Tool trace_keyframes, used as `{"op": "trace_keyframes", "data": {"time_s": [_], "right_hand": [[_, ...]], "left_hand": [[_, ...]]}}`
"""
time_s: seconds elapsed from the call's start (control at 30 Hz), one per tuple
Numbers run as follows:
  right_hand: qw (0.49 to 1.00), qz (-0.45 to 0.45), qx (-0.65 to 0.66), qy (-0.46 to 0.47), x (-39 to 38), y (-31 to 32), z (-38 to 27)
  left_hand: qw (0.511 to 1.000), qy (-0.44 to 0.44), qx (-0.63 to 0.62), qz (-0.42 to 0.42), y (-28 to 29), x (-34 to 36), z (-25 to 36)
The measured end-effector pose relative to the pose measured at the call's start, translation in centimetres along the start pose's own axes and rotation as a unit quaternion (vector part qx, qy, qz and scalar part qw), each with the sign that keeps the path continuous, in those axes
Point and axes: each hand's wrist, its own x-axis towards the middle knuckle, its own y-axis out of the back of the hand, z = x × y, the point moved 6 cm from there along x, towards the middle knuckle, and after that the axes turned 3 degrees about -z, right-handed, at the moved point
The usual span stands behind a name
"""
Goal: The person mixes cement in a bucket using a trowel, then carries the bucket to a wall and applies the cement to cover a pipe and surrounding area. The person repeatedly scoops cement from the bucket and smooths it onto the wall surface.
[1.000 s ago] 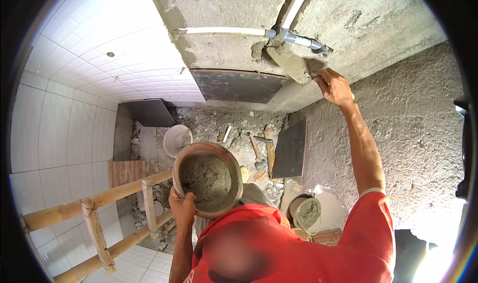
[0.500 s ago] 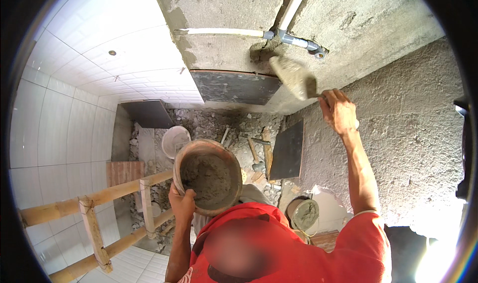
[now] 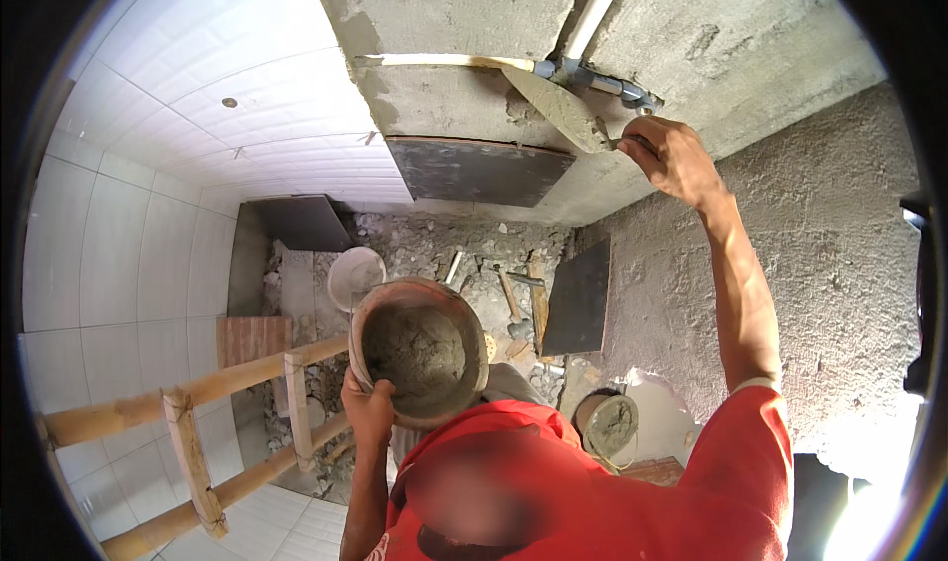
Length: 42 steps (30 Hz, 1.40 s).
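Observation:
My left hand grips the rim of a round bucket, which holds wet grey mortar and rests close against my body. Stretched out to the far wall, my right hand is closed round the handle of a trowel. The mortar-smeared blade points up and left, over a hollow beneath the grey pipe joint. Whether the blade touches the wall, I cannot tell. Just below it, a dark tile sits against the wall.
A bamboo ladder stands at the left. Rubble covers the floor, with a hammer and a white bucket on it. One dark tile leans at the right wall; another mortar bucket stands by my right side.
My right hand has moved up and away with the trowel, bringing its blade up to the pipe joint. The left hand keeps its grip on the bucket.

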Motion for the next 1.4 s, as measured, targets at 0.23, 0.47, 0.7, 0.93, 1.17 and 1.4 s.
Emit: {"op": "trace_keyframes", "data": {"time_s": [0.23,0.47,0.7,0.93,1.17,1.4], "right_hand": [[0.983,-0.153,-0.019,-0.102,-0.3,-10.3,2.4],[0.995,-0.044,-0.056,-0.067,2.1,-13.9,5.3],[0.993,0.074,-0.026,-0.089,-0.6,-9.8,4.9],[0.980,0.116,-0.065,-0.151,-5.9,-6.9,6.5],[0.965,0.070,-0.160,-0.195,-9.1,-3.8,3.4],[0.985,-0.110,0.130,0.009,-7.2,-1.4,-7.0]], "left_hand": [[0.998,0.062,-0.005,0.004,0.2,0.1,-0.1],[0.998,0.052,0.015,0.010,0.2,-0.1,0.0],[0.999,0.050,0.018,0.011,0.6,0.1,-0.1],[0.998,0.057,0.008,-0.003,0.0,0.1,0.7],[0.998,0.053,0.013,-0.021,-0.4,0.4,0.2],[0.999,0.047,-0.013,-0.017,-0.5,0.6,-0.1]]}}
